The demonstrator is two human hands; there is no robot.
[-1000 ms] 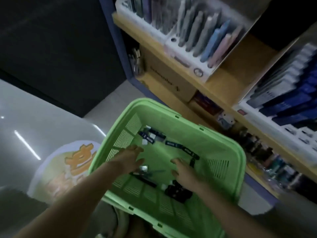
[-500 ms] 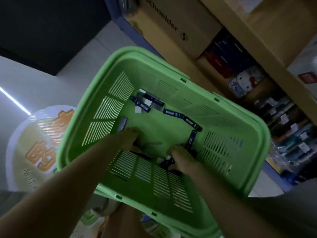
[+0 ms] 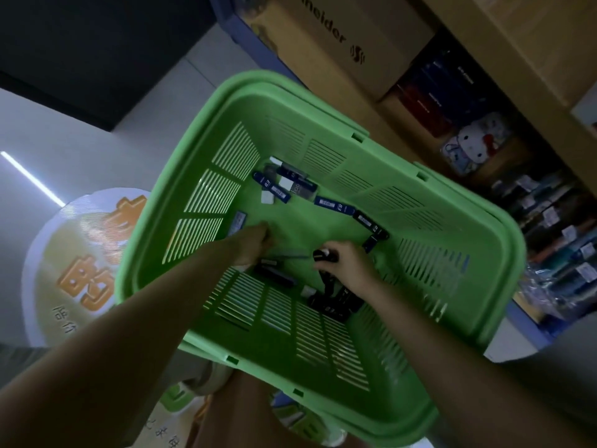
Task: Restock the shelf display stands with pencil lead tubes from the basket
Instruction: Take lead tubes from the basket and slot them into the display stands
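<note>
Pencil lead tubes: strewn over the floor of the green basket, blue and black.
Right hand: down inside, gripping 1 black-capped tube.
Left hand: fingers curled at the floor; grip, cannot tell.
Cardboard carton: just beyond the basket.

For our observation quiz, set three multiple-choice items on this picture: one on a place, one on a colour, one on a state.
1. Where are the left hand and right hand? A on the shelf; B inside the basket; C on the floor.
2. The basket is: A blue; B white; C green.
3. The right hand: A lies flat, empty; B is out of view; C grips dark lead tubes.
Key: 1 B, both reach within its walls; 2 C, its rim and walls are green; 3 C, fingers curl round the tubes.
</note>
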